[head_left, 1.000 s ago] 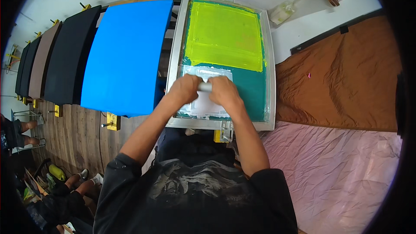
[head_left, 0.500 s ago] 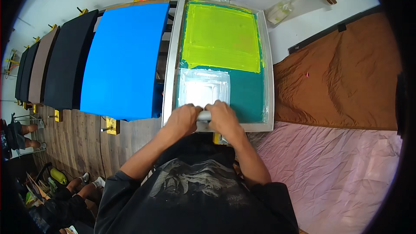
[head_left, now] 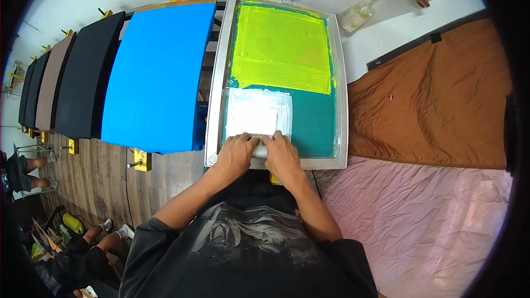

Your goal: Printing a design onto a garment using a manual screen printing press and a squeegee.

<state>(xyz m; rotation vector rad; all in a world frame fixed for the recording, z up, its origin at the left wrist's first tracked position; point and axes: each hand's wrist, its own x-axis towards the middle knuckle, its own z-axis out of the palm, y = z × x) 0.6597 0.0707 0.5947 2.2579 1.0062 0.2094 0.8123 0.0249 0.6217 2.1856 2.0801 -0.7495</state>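
Both hands, left hand (head_left: 234, 154) and right hand (head_left: 282, 156), close around a squeegee (head_left: 259, 147), probably, at the near edge of the screen frame (head_left: 216, 83), below the white ink patch (head_left: 256, 113).
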